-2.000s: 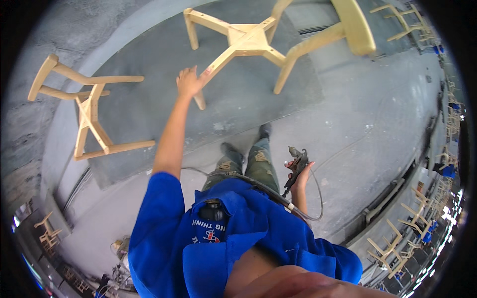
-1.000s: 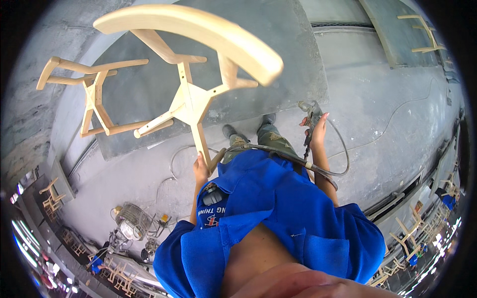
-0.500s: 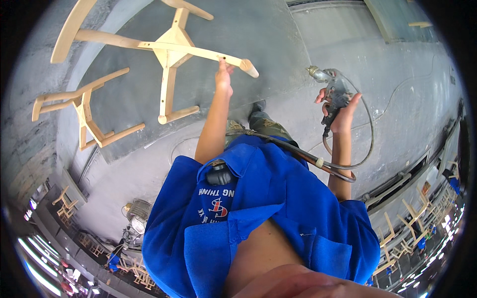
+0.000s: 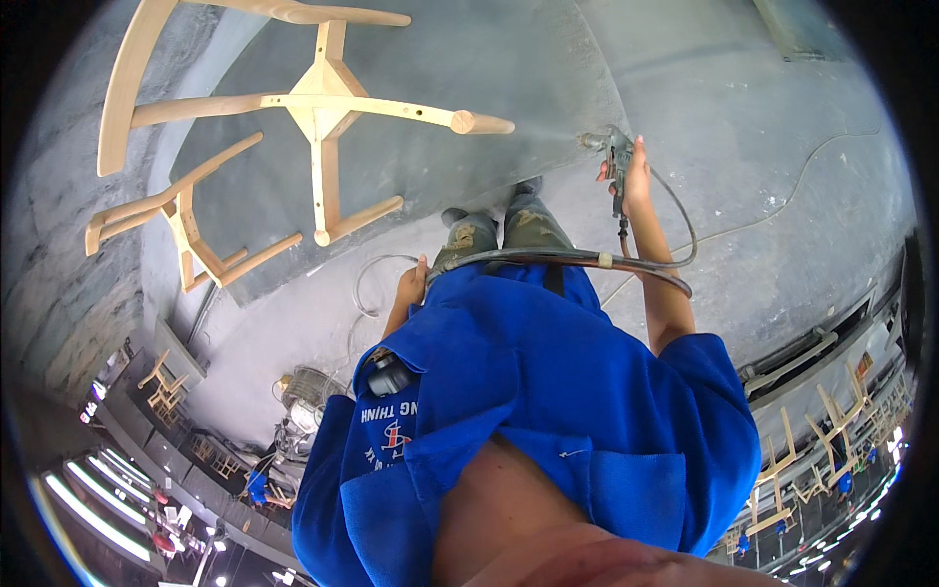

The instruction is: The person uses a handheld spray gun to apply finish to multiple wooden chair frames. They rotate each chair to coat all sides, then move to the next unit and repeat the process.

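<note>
My right hand (image 4: 634, 184) grips a metal spray gun (image 4: 616, 161), its nozzle pointing left. A faint mist hangs between the nozzle and the nearest leg end of a pale wooden chair frame (image 4: 328, 106). That frame stands at the upper left, its legs spread around a central wooden joint, apart from both hands. Down by my left hip, my left hand (image 4: 411, 285) is closed at the hose (image 4: 548, 256) that runs across my waist to the gun; its fingers are partly hidden.
A second, smaller-looking chair frame (image 4: 186, 220) stands farther left by the wall. A grey panel (image 4: 460, 78) lies behind the frames. A thin line (image 4: 802, 186) trails over the floor at right. A caged fan-like machine (image 4: 308, 391) stands lower left, and more chair frames (image 4: 831, 430) line the lower right.
My left hand has let go of the near chair frame and dropped to my hip. The frame has turned somewhat. The spray gun has moved slightly left and now points at the frame, with mist showing.
</note>
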`<state>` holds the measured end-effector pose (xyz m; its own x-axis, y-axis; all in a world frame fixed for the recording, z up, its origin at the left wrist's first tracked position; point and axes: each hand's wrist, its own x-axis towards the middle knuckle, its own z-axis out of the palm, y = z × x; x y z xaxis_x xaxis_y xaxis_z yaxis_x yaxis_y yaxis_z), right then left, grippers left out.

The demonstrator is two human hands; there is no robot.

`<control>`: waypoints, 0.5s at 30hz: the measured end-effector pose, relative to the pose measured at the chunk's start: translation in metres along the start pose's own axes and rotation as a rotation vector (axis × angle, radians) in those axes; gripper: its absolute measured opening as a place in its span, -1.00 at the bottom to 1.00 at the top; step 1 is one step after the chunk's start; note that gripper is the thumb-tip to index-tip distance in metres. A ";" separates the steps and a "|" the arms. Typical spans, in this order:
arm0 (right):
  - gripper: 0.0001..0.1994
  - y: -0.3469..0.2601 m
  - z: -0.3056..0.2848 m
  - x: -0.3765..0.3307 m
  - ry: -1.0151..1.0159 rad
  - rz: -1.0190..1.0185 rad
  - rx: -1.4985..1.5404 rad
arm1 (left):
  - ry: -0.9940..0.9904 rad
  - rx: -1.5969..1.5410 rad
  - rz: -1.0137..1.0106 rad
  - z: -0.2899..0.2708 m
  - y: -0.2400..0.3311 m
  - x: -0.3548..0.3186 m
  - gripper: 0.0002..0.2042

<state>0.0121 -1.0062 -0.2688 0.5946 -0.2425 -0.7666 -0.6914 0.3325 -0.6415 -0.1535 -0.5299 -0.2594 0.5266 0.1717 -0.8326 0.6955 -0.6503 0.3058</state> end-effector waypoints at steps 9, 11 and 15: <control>-0.28 -0.024 0.056 0.023 -0.050 -0.123 -0.051 | 0.216 -0.356 0.044 -0.024 0.040 -0.051 -0.29; -0.26 -0.039 0.083 0.016 -0.194 -0.174 0.193 | 0.254 -0.329 0.099 -0.034 0.053 -0.064 -0.31; -0.26 -0.053 0.142 0.028 -0.550 -0.236 0.599 | 0.328 -0.297 0.136 -0.038 0.060 -0.088 -0.35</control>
<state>0.1237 -0.9012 -0.2523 0.9185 0.0603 -0.3908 -0.2818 0.7932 -0.5398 -0.1390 -0.5562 -0.1505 0.7161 0.3556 -0.6006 0.6943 -0.4512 0.5607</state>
